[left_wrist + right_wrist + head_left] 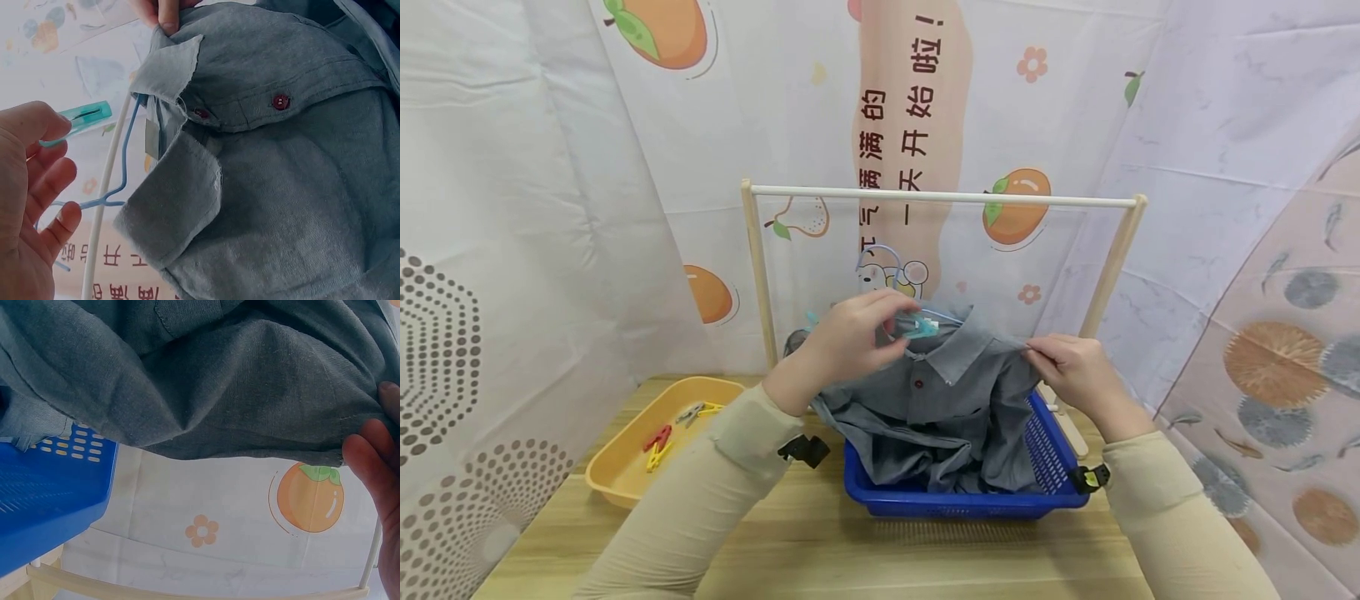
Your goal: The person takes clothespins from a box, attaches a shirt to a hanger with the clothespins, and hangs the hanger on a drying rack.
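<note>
In the head view, the grey-blue woven cloth shirt (955,392) hangs with its lower folds heaped in a blue perforated plastic basket (955,505), the right hand (1075,371) pinching its shoulder while the left hand (857,333), fingers bent, pinches a translucent teal plastic clothespin (922,327) before the collar. In the left wrist view, the shirt's pointed collar flaps (178,197) have rough, frayed edges above dark red buttons (280,102), and a thin blue hanger (103,202) shows at the neck. In the right wrist view, the cloth sags in soft creases from the right hand's closed fingertips.
</note>
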Demonstrator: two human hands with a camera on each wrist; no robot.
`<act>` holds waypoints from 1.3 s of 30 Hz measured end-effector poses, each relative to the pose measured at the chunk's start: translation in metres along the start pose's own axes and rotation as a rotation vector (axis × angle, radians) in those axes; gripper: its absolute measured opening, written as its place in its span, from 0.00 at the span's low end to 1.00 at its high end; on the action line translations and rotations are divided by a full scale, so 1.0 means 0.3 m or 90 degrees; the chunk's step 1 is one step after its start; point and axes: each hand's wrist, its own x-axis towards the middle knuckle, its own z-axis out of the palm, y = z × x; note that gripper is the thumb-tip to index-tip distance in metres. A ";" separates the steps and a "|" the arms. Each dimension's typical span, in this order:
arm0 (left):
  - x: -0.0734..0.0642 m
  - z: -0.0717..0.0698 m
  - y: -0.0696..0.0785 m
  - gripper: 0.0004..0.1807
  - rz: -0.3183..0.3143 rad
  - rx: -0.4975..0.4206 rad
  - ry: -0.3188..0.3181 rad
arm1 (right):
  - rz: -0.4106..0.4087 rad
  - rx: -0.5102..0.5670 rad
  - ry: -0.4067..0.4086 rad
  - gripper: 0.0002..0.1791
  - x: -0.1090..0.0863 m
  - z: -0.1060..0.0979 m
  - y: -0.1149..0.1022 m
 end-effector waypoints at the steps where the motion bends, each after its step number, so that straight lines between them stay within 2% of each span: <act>1: 0.002 0.002 0.000 0.21 0.003 -0.001 0.001 | -0.001 0.000 0.000 0.26 0.001 0.000 0.000; 6: 0.015 0.014 0.002 0.20 0.024 0.008 0.007 | -0.003 -0.002 0.001 0.28 0.005 0.001 -0.001; 11: 0.027 0.029 0.003 0.18 0.024 0.018 0.003 | -0.004 -0.005 0.001 0.27 0.009 0.001 -0.002; 16: 0.039 0.045 0.005 0.17 0.022 0.008 -0.003 | -0.005 -0.003 -0.001 0.23 0.010 0.001 -0.004; 23: 0.057 0.067 0.012 0.17 0.039 -0.014 0.005 | -0.005 -0.003 0.000 0.25 0.012 0.000 -0.008; 29: 0.070 0.085 0.019 0.17 0.049 -0.007 0.027 | -0.003 -0.003 -0.007 0.08 0.011 -0.003 -0.011; 32: 0.079 0.093 0.025 0.17 0.055 -0.002 0.035 | -0.001 -0.003 -0.009 0.05 0.011 -0.003 -0.012; 35: 0.087 0.101 0.030 0.16 0.055 0.001 0.036 | 0.001 -0.005 -0.009 0.09 0.010 -0.004 -0.014; 39: 0.093 0.107 0.037 0.16 0.052 0.005 0.032 | 0.001 -0.007 -0.006 0.21 0.010 -0.005 -0.015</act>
